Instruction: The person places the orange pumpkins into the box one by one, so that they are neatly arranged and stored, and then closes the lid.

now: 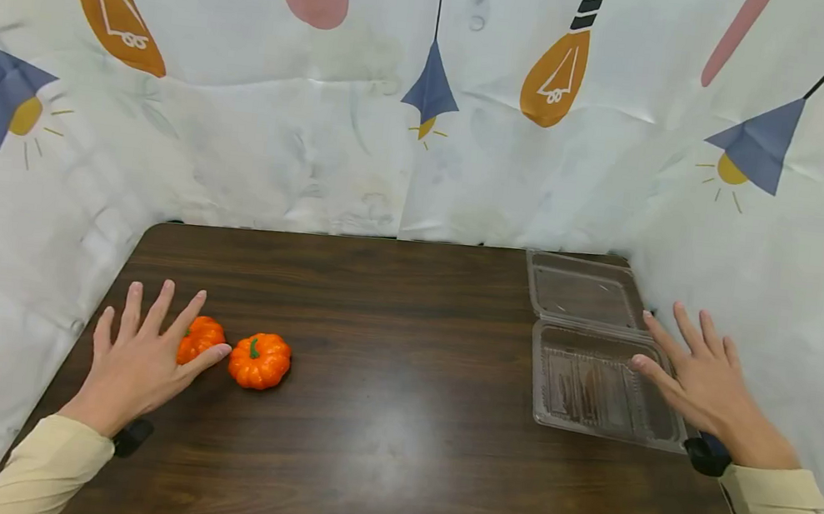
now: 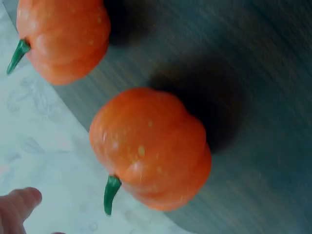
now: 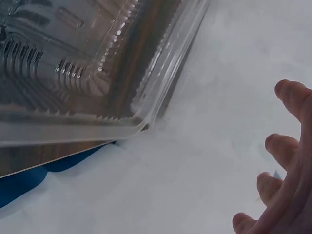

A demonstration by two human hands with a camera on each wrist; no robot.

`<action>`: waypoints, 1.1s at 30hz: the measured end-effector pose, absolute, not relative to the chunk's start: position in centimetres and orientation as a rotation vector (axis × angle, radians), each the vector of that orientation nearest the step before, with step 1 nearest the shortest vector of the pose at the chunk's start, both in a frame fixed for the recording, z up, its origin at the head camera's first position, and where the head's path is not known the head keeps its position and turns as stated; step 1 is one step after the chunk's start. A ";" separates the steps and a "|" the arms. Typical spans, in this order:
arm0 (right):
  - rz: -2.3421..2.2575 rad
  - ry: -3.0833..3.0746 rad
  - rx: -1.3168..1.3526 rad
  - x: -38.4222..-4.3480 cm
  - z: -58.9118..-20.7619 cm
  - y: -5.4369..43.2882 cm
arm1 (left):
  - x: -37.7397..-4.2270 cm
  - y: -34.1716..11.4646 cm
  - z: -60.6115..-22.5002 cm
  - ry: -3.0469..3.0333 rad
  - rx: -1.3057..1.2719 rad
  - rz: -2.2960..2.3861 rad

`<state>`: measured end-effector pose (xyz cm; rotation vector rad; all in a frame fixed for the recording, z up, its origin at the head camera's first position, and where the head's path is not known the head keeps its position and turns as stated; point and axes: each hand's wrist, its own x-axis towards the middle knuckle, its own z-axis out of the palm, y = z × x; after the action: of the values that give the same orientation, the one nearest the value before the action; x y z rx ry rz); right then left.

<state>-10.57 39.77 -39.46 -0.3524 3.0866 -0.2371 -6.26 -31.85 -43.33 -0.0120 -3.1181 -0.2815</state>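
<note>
Two small orange pumpkins with green stems sit at the left of the table. One pumpkin (image 1: pixel 260 361) is in full view in the head view; the other pumpkin (image 1: pixel 202 337) is partly hidden behind my left hand (image 1: pixel 141 360). That hand has its fingers spread and holds nothing. Both pumpkins show up close in the left wrist view, the larger-looking pumpkin (image 2: pixel 151 148) near the middle. At the right lies a clear plastic clamshell container (image 1: pixel 546 380), its lid folded back. My right hand (image 1: pixel 707 389), fingers extended, hovers over the container's right side and grips nothing.
The dark wooden table (image 1: pixel 376 454) has its far edge against a white cloth (image 1: pixel 303 145) printed with lamps and bulbs. This cloth also hangs along the left and right sides. A dark band sits on each wrist.
</note>
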 end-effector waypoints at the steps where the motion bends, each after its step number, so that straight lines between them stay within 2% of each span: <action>1: -0.242 3.088 -0.352 -10.5 -39.5 39.9 | -6.2 -31.7 -43.5 -3.110 -0.019 -0.289; 18: -0.407 3.075 -0.322 -10.2 -40.4 42.2 | -5.4 -27.8 -45.8 -2.937 -0.221 -0.461; 33: -0.580 2.982 -0.166 -10.0 -42.9 44.1 | -4.7 -25.5 -48.4 -2.867 -0.150 -0.680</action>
<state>-9.97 44.13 -42.88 -0.1662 2.9819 -0.5796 -4.68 -25.53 -48.37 -0.1498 -2.8672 -0.6800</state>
